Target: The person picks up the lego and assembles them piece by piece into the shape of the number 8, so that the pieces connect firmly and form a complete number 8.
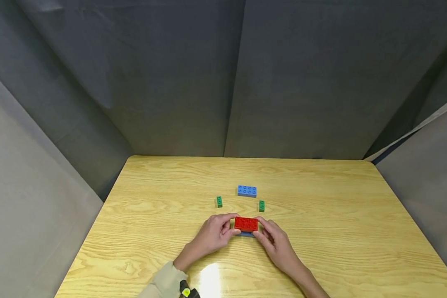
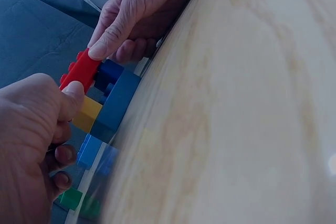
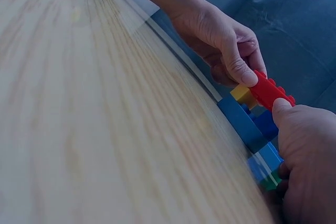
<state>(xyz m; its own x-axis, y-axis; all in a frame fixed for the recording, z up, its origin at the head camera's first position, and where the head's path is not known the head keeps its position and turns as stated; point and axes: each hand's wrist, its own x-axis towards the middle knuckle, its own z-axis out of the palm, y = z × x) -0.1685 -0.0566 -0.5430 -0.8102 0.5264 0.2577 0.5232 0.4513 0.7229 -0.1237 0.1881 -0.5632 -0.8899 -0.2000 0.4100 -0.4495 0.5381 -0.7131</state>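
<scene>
A red toy brick [image 1: 246, 224] with studs on top is pinched at its left end by my left hand [image 1: 215, 232] and at its right end by my right hand [image 1: 277, 244]. Under it are a yellow brick [image 2: 87, 114] and a dark blue brick [image 2: 108, 72], side by side on a longer blue brick [image 2: 118, 103] that lies on the table. In the right wrist view the red brick [image 3: 270, 92] spans the gap between those two. Whether it is pressed fully onto them I cannot tell.
Beyond the hands, a separate blue brick [image 1: 247, 191] lies on the wooden table [image 1: 320, 198]. Nearer, a small green brick [image 1: 219, 202] lies to the left and another green brick [image 1: 262, 206] to the right. Grey curtains [image 1: 171, 82] surround the table's back and sides.
</scene>
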